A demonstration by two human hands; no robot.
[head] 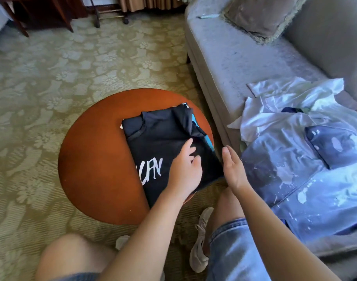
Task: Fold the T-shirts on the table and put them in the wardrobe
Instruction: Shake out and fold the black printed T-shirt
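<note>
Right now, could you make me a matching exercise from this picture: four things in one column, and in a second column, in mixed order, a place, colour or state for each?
Things
1. black T-shirt
2. cushion
3. left hand
4. table

Descriptions
A. round, reddish-brown
B. on the sofa
C. lies on the table
D. rests on the T-shirt

Pairs: 1-C, 2-B, 3-D, 4-A

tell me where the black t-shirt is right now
Head view, centre: the black T-shirt lies partly folded on the round table, under the left hand, just left of the sofa.
</note>
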